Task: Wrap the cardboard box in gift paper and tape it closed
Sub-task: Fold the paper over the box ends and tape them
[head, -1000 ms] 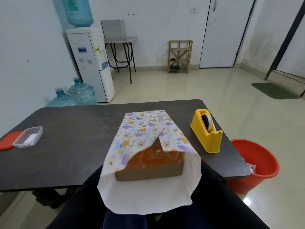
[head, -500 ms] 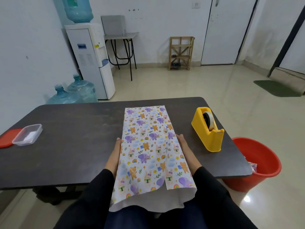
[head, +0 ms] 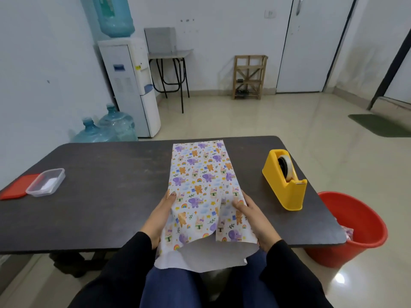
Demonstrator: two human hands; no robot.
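The gift paper (head: 201, 181) looks thin and matt. The dark table (head: 106, 196) is matt and scuffed. The tape dispenser (head: 291, 196) is smooth plastic; the floor (head: 266, 121) shines glossy.

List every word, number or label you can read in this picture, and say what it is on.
No text can be read.
Green label on the water bottle: blurred, unreadable.
Blue panel and yellow sticker on the water dispenser: too small to read.
The gift paper: animal pictures only, no words.
The tape dispenser: no lettering visible.
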